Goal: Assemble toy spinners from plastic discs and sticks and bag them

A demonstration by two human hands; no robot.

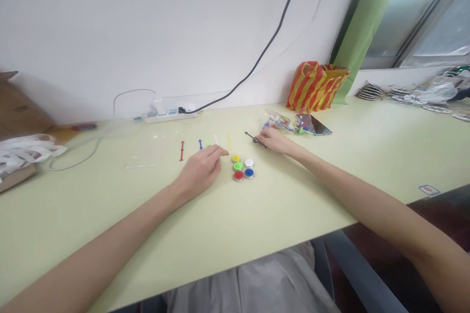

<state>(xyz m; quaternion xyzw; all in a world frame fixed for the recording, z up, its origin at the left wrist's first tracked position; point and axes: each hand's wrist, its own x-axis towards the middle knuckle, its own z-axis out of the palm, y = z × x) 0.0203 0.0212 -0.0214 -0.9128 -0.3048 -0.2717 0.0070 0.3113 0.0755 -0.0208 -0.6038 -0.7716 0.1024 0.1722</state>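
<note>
1 black arrow (254,140) points left toward the wall (147,24), long axis slanting.

The person's right grip (274,141) touches a black arrow (254,140); the left grip (201,168) is near five discs (238,167) on the desk (279,220): yellow, white, green, red, blue.

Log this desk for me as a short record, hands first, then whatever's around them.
Left hand: fingers curled, near a yellow-topped round disc
Right hand: fingers at a thin black arrow; grip unclear
Other round discs: green-topped, white-topped, red-topped, blue-topped
Other thin arrows: red, blue, green, white, yellow
Beyond right hand: clear plastic bag of coloured parts, red-and-yellow striped bag
By wall: white power strip with black cable
</note>
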